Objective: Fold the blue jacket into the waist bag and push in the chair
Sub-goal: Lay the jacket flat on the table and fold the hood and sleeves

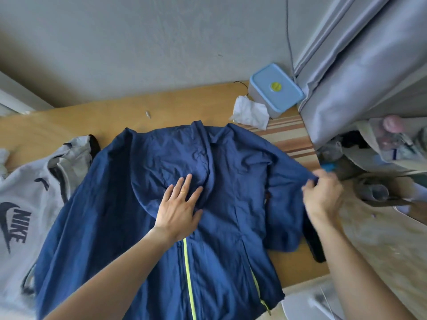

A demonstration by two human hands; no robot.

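The blue jacket [231, 181] lies spread flat, front up, on a wooden table [69, 121], its neon-yellow zipper running toward me. My left hand [178, 206] presses flat on the jacket's chest, fingers apart, a ring on one finger. My right hand [322, 195] pinches the end of the jacket's right-side sleeve near the table's right edge, blurred by motion. A dark object [315, 241] that may be the waist bag pokes out from under that sleeve. I cannot make out the chair for certain.
A grey Nike garment [25, 204] lies at the left, partly under the jacket. A blue-lidded box [275, 88] and crumpled white tissue [250, 112] sit at the back right by a grey curtain [360, 65]. Cluttered bags [381, 158] stand at the right.
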